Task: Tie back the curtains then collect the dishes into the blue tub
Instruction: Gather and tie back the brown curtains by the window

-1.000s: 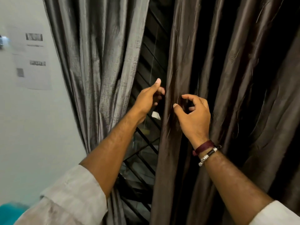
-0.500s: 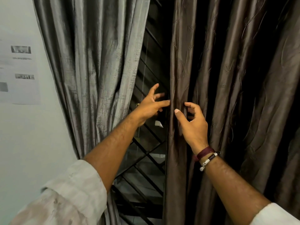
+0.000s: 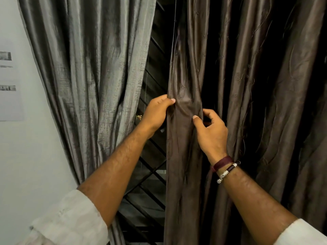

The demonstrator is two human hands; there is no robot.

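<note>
The person is working on the first step, tying back the curtains, and nothing of the dishes or the blue tub is showing here. Both hands are taking hold of the right curtain [image 3: 238, 85], the darker brown one, at its inner edge beside the gap. The left hand [image 3: 157, 112] is pinching that edge, thumb in front and the other fingers hidden behind the cloth, so it is closing on the fabric. The right hand [image 3: 212, 133] is curling around the next fold just beside it, thumb pressing the front; it seems to be gripping the fabric too, though the fingertips are hidden. The left curtain [image 3: 92, 76], lighter grey, is hanging near the wall [image 3: 26, 156] and narrowing toward its lower part, so it is probably tied already, though no tie is showing. Between the two curtains a dark window grille [image 3: 152, 183] is showing. Next, the hands are likely needing to gather the folds rightward into one bundle and find a tie-back, which is not visible.
</note>
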